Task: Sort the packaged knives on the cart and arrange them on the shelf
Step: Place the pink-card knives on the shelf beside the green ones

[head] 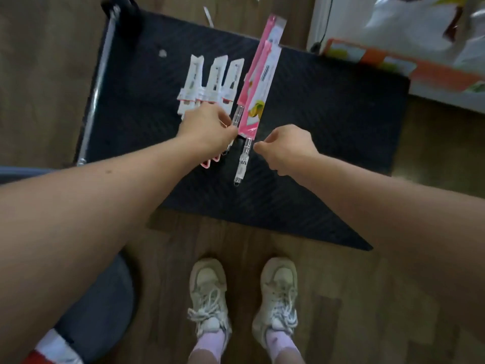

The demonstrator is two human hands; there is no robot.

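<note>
On the dark cart deck (328, 106) lie three small knives in white card packs (210, 82), side by side, and to their right two long knives in pink card packs (258, 85) with clear handles, stacked one over the other. My left hand (207, 128) covers the lower ends of the white packs and pinches the clear handle of one pink-packed knife at the pack's lower edge. My right hand (287, 148) hovers just right of the other clear handle (242, 164), fingers curled, holding nothing. The small knives' handles are mostly hidden under my left hand.
The cart's metal push handle (101, 82) runs along its left side. A white shelf base with orange boxes (393, 59) and a plastic bag (420, 19) stands at the upper right. A grey round object (102, 306) sits on the wooden floor at lower left, beside my shoes.
</note>
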